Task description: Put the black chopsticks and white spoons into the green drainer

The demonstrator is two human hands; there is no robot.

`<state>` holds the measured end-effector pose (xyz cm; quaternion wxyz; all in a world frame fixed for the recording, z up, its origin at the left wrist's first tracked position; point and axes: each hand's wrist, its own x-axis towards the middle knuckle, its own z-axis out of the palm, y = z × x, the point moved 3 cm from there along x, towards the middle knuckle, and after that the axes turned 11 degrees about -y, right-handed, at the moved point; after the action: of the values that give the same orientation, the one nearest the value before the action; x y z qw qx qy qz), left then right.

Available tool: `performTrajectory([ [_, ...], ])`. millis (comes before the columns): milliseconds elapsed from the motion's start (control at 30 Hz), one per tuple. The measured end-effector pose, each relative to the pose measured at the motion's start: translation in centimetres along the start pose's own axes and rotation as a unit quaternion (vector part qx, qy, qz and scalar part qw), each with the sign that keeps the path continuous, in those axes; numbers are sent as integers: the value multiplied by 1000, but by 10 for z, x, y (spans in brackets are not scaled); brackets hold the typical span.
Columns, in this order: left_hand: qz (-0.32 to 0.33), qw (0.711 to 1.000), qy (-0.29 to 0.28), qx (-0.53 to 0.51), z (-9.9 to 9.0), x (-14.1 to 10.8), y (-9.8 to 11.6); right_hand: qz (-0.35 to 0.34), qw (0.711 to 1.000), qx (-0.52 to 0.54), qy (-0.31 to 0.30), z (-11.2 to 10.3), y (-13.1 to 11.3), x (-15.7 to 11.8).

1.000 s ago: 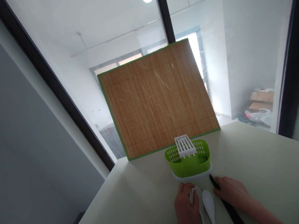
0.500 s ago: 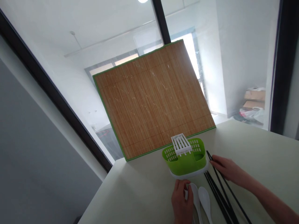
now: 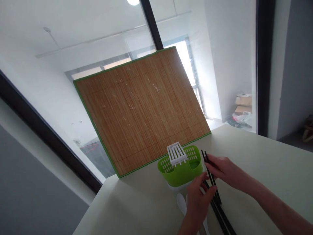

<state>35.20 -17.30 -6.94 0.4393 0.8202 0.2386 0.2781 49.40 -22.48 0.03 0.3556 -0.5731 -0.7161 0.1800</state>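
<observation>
My right hand pinches black chopsticks near their upper ends, just right of the green basket. My left hand is in front of the basket, its thumb and fingers curved apart beside the chopsticks; nothing shows in its grip. More black chopsticks lie on the table between and below the hands. A white spoon lies left of my left hand, with other white spoon parts partly hidden beneath it. The green basket stands on a white base, a white slatted piece resting across its top.
A bamboo mat with green edging leans against the glass behind the basket. The pale table has its left edge slanting toward the front. Beyond the glass, boxes and a plastic bag are stacked.
My left hand has moved right, off the spoons and over to the chopsticks. The chopsticks in my right hand now stand closer together. The view has turned slightly right.
</observation>
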Motion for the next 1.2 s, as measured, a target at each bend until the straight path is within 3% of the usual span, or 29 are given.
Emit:
performTrajectory([
  [133, 12, 1000, -14, 16, 17, 23, 18, 4, 999, -32, 14, -8, -2, -7],
  [367, 5, 997, -74, -18, 22, 26, 10, -39, 996, 67, 35, -24, -7, -15],
  [500, 13, 996, -85, -2, 18, 24, 13, -41, 994, 92, 42, -24, -9, -15],
  [667, 27, 998, -56, -3, 4, 22, 26, -37, 997, 67, 27, -22, -10, -16],
  [933, 58, 997, -36, 30, -18, 13, 49, -94, 993, 64, -19, -15, -29, -13],
  [1067, 72, 997, 5, 40, -45, 1, 70, -66, 987, 143, 34, -17, -14, -15],
  [1200, 103, 977, 162, 87, -104, -14, 98, 4, 982, 152, 115, -10, 28, -14],
])
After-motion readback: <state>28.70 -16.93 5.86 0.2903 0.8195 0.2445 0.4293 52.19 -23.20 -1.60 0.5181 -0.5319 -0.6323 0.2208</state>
